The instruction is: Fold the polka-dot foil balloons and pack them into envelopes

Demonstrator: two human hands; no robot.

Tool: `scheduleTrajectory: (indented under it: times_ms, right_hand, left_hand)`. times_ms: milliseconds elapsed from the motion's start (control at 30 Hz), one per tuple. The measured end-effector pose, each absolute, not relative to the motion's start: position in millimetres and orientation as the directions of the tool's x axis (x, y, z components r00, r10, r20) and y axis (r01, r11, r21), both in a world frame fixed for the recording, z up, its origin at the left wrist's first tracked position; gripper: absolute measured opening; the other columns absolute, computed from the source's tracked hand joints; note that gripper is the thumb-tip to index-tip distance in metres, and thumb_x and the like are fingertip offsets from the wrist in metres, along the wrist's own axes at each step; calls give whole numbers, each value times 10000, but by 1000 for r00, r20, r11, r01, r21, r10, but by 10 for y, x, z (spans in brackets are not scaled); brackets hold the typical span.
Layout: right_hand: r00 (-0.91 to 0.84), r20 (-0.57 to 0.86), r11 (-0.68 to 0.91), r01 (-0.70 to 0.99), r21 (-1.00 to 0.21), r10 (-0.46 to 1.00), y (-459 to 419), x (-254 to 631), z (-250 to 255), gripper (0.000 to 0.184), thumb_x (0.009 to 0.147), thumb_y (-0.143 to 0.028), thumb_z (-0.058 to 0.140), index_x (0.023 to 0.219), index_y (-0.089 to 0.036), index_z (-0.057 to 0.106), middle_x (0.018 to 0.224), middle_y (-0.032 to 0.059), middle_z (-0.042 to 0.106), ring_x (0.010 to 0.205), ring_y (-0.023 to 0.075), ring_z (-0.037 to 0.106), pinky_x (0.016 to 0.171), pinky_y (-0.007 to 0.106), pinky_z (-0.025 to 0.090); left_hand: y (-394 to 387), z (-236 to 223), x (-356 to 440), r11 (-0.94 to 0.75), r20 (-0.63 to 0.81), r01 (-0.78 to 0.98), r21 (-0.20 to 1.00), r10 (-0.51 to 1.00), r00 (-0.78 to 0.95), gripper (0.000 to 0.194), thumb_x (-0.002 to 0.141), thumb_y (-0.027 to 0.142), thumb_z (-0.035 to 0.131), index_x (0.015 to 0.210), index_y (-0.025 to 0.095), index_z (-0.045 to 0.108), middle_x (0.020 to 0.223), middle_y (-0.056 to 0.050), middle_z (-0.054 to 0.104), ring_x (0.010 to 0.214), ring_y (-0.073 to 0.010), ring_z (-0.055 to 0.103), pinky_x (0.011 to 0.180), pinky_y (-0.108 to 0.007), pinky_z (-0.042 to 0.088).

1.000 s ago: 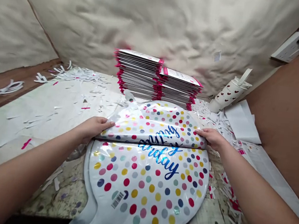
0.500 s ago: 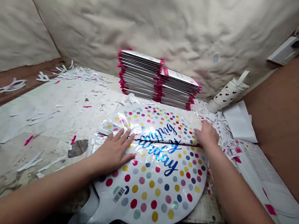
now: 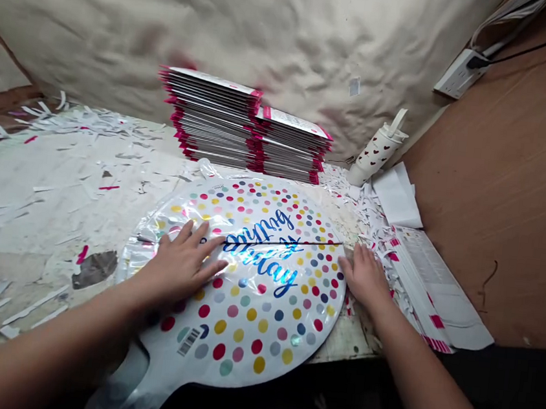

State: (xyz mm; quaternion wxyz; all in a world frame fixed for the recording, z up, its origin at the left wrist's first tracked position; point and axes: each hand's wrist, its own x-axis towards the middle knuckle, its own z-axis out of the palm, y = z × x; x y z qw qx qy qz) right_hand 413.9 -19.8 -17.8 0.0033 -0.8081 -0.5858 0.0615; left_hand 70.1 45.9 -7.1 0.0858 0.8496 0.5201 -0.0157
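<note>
A flat white foil balloon (image 3: pixel 260 323) with coloured dots and blue "birthday" lettering lies on the table, its lower part past the front edge. A dark straight line, like a fold or a meeting of two edges, runs across it and cuts through the lettering. My left hand (image 3: pixel 184 260) presses flat on the balloon's left half, fingers spread over that line. At the right end of the line, my right hand (image 3: pixel 367 276) lies palm down with fingers stretched out, its thumb at the balloon's edge. A barcode label (image 3: pixel 189 342) shows at the lower left.
Two stacks of pink-edged flat packets (image 3: pixel 213 120) stand behind the balloon. A white tumbler with hearts (image 3: pixel 376 153) leans at the back right, near white paper (image 3: pixel 398 195) and flat printed sleeves (image 3: pixel 439 290). Paper scraps litter the table (image 3: pixel 142 191). A power strip (image 3: pixel 459 74) hangs on the wooden panel.
My right hand has come down along the balloon's right edge, its fingers going from curled to stretched out. My left hand stays spread on the balloon. The whole view has shifted.
</note>
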Motion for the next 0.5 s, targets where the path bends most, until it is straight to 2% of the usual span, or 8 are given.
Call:
scheduleTrajectory:
  times_ms: [67,133,200,267,333,433,500]
  right_hand:
    - [133,-61,-139,983,-116,989,-294,4079,-184,590,913,-460,288,1408,-138,281,1443,147,306,1342,282,227,1076,472,187]
    - [-10,-25,6,984,-177,1000,-295,3836,-218,584,873,-537,362,1387,-262,332,1411,110,369,1323,297,267,1065,484,199]
    - [63,-3,-62,962,-265,998,-196,3622,-244,622,816,-601,428,1353,-289,391,1389,125,387,1309,344,276,1043,537,197]
    - [273,-18,-251,851,-461,962,-31,3552,-224,681,756,-592,530,1332,-245,428,1387,157,373,1311,374,252,1039,565,177]
    - [401,-81,-348,658,-668,913,150,3588,-137,753,729,-528,591,1358,-170,382,1376,196,375,1296,369,291,1033,545,227]
    - [421,-99,-320,495,-808,901,352,3516,105,695,857,-434,403,1424,-96,185,1380,204,375,1268,275,384,994,431,363]
    - [380,16,-188,492,-850,925,408,3203,282,616,909,-374,254,1441,-125,67,1428,136,328,1305,198,335,1019,371,349]
  left_hand:
    - [455,-62,923,-452,-28,880,145,887,460,691,857,618,253,1393,188,324,1496,-135,162,1366,-346,96,1042,-568,157]
    - [432,-98,1137,-477,-22,864,164,873,486,774,832,651,275,1414,142,264,1490,-162,164,1361,-360,106,1049,-563,150]
    - [395,-158,1278,-489,-72,852,184,858,508,826,791,703,294,1420,170,251,1481,-177,184,1345,-408,116,1022,-608,147]
    - [358,-212,1328,-496,-82,844,201,850,520,816,766,735,296,1409,232,281,1478,-172,202,1335,-437,109,997,-645,128]
    - [327,-244,1315,-502,-62,835,224,848,526,781,762,744,291,1399,291,291,1482,-156,202,1336,-441,96,988,-658,110]
    - [309,-274,1273,-493,-45,834,248,854,519,779,754,750,299,1394,306,299,1484,-153,200,1335,-447,85,984,-670,89]
    - [318,-314,1271,-495,-24,830,258,855,518,801,737,759,322,1392,299,308,1481,-152,211,1329,-459,91,976,-683,90]
